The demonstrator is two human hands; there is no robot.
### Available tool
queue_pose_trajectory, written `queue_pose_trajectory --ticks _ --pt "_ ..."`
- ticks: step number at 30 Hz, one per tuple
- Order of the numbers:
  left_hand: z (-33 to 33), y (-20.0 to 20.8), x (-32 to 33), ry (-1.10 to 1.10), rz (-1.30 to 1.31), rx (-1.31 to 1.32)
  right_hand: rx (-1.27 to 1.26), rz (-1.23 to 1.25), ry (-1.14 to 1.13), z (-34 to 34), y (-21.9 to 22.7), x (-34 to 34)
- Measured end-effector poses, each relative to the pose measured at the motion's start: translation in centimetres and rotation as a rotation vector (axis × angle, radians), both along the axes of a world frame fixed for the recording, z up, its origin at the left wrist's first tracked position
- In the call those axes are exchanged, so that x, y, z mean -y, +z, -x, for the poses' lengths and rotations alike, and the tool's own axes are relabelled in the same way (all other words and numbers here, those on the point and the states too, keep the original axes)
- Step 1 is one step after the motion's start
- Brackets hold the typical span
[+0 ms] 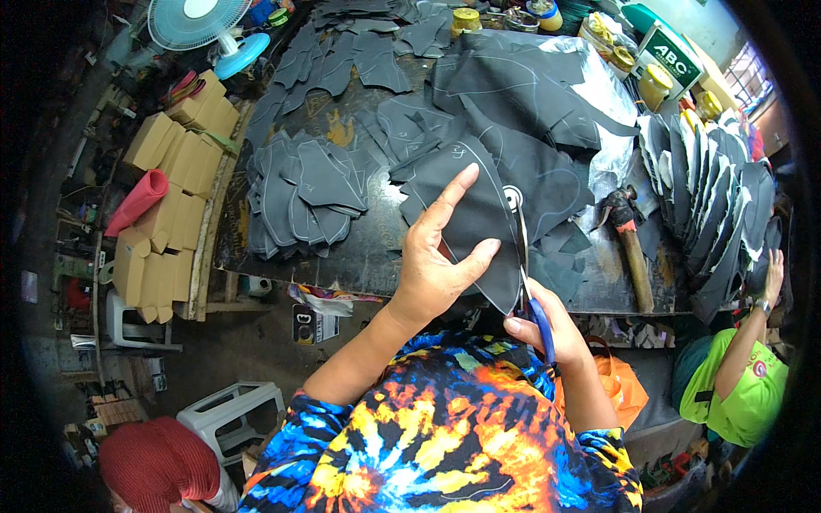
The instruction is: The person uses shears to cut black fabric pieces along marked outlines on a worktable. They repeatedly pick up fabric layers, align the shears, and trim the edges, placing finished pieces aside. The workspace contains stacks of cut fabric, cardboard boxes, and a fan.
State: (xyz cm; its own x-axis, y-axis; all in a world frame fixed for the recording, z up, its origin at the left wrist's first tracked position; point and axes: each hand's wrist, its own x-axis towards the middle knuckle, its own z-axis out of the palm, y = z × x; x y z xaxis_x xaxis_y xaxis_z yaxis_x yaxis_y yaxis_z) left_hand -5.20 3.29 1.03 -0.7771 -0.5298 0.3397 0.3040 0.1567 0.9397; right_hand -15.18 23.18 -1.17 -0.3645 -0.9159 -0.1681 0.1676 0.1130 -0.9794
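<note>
My left hand (pixel 436 265) holds a black leather-like piece (pixel 466 205) with a white line drawn along its edge. Its index finger and thumb lie on top, and the other fingers are partly hidden beneath. In my right hand (pixel 560 329) is a pair of scissors (pixel 539 325) with blue handles. The blades point away from me along the piece's right edge. Behind them, a small round white object (pixel 512 198) rests on the dark material. A larger black sheet (pixel 522 81) with chalk outlines lies farther back, and a stack of cut pieces (pixel 304 192) sits to the left.
On the table (pixel 385 265), a hammer (pixel 633 256) lies at the right, near a row of standing dark pieces (pixel 710 197). Jars (pixel 655 84) stand at the back right. Cardboard boxes (pixel 158 214) and a fan (pixel 205 26) are left. Another person (pixel 735 376) sits at the right.
</note>
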Motion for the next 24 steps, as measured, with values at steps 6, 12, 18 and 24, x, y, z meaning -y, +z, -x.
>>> queue_pose_trajectory --ticks 6,12,18,24 --pt "-0.3 0.0 0.0 -0.006 0.015 -0.001 0.024 -0.163 -0.033 -0.6 -0.1 -0.7" --pt "-0.6 -0.5 -1.1 -0.062 0.034 0.039 0.115 -0.003 -0.006 -0.2 -0.8 -0.4" --pt "-0.9 -0.6 -2.8 -0.047 0.041 0.042 0.026 0.038 -0.069 0.0 -1.7 0.3" --pt "0.3 0.5 -0.4 -0.054 -0.303 -0.190 0.035 -0.072 -0.059 -0.3 -1.8 -1.5"
